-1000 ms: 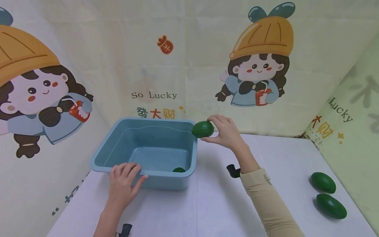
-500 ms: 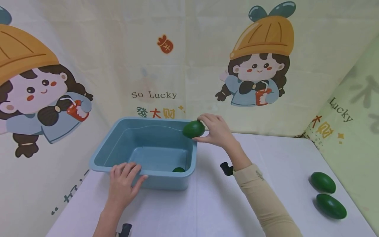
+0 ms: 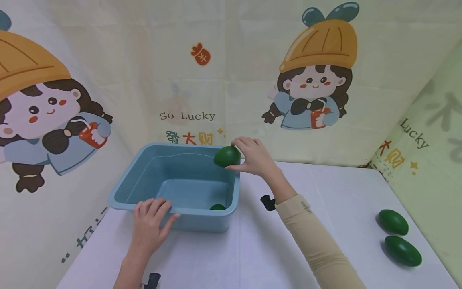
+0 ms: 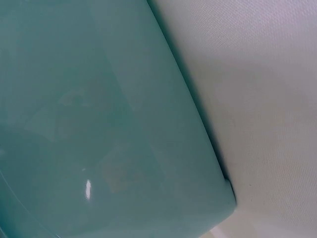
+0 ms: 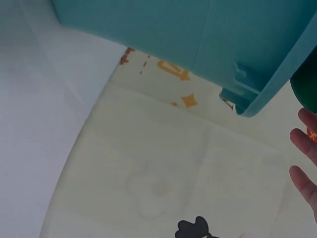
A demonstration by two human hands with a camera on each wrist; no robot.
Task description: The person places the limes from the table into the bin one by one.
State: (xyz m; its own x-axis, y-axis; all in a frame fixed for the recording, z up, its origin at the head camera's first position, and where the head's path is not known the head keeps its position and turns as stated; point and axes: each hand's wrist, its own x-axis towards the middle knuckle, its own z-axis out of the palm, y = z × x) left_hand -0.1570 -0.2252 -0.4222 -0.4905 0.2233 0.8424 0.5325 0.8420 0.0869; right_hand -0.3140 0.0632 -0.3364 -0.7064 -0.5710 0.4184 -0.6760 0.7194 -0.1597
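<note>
A blue plastic tub (image 3: 213, 221) stands on the white-covered table. My left hand (image 3: 149, 226) holds its front rim, fingers over the edge and thumb against the outside. My right hand (image 3: 254, 156) grips a dark green oval fruit (image 3: 225, 156) between thumb and fingers, over the tub's far right corner. Inside, another green fruit (image 3: 218, 207) shows only its top behind the front rim. The left wrist view shows the tub wall (image 4: 124, 124) without the hand. In the right wrist view, part of the held fruit (image 5: 307, 87) and some fingertips (image 5: 299, 136) appear at the edge.
Two more green fruits, one farther back (image 3: 393, 222) and one nearer (image 3: 402, 251), lie close together at the table's right side. A printed cloth (image 3: 245, 92) hangs behind the table, close to the tub's back rim.
My right hand has moved left with the green fruit, from beside the tub's right rim to over its far right corner. The left hand has stayed on the rim.
</note>
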